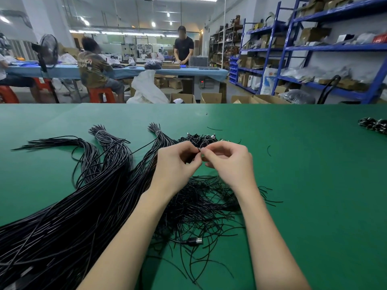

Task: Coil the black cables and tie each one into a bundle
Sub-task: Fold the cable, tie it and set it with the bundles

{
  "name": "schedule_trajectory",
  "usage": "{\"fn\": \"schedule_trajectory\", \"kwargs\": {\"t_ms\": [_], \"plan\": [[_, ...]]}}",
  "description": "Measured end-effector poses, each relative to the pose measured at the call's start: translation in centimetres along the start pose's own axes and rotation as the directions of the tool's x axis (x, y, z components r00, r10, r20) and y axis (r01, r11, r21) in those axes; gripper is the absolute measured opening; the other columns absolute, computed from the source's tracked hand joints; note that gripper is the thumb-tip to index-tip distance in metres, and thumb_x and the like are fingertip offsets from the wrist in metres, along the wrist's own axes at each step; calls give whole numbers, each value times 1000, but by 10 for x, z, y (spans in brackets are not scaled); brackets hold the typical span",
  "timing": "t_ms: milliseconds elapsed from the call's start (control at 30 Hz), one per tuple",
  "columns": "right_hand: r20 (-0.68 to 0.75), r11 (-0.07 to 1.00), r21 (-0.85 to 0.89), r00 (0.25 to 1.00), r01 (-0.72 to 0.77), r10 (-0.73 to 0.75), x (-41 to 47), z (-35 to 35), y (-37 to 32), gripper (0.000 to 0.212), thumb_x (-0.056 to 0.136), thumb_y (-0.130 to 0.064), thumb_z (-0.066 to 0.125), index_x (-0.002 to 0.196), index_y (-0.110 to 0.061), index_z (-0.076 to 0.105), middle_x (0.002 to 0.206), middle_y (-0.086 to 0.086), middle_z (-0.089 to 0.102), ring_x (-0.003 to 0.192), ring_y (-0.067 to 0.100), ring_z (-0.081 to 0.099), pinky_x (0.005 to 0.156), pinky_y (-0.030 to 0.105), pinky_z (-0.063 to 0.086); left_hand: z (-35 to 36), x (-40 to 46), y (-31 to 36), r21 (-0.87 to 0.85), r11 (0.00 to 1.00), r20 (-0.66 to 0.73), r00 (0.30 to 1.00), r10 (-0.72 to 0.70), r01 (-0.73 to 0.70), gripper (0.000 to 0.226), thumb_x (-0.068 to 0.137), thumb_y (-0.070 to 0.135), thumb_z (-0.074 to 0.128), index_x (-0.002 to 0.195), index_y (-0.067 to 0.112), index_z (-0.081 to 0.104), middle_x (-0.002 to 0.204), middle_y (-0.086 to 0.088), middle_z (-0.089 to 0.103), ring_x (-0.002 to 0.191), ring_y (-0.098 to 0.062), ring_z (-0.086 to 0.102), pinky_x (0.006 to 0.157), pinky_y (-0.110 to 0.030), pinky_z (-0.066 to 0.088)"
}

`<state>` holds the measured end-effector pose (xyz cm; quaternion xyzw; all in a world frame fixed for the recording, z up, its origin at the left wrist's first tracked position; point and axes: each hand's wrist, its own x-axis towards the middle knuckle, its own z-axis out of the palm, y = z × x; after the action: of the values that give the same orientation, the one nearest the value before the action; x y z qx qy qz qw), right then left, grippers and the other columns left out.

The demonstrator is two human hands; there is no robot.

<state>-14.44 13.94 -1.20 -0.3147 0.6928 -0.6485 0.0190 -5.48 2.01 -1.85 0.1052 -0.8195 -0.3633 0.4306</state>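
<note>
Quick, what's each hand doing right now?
Left hand: pinching a thin black tie.
Right hand: pinching the same tie.

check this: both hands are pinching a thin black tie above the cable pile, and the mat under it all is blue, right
Not quite: the mat is green, not blue, as the head view shows. The rest holds: the left hand and right hand meet fingertip to fingertip, pinching a thin black tie above the cable pile.

Both bare forearms rise from the lower edge toward the frame's centre. The left hand [177, 164] and right hand [229, 161] meet fingertip to fingertip, fingers curled, pinching.
</note>
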Motion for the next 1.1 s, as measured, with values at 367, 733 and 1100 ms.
{"fn": "schedule_trajectory", "kwargs": {"t_ms": [367,733,1100], "plan": [[42,993,120,999,-2,-3,0,-4,-3,27,89,5,71,90,-21,74,76,2,75,71,14,74,78,27,61,2,0,2,-129,989,23,997,-73,75,9,85,12,76,79,19,75,76,7,75,71,-9,71,72,-25,57],[151,987,95,978,128,-141,-7,-7,-1,23,89,0,75,96,-21,71,87,-7,74,88,11,72,82,20,56,-16,13,11,-587,475,438,751,-494,655,16,86,-1,72,101,1,72,87,-14,75,78,-20,72,76,-27,60],[130,1000,-12,992,4,-3,0,-18,-10,9,78,-30,88,84,-28,82,77,-6,79,77,14,78,82,37,63,-7,8,14,-425,784,187,891,-413,453,15,78,7,84,91,9,78,79,-5,78,71,-11,70,67,-17,53]]}}
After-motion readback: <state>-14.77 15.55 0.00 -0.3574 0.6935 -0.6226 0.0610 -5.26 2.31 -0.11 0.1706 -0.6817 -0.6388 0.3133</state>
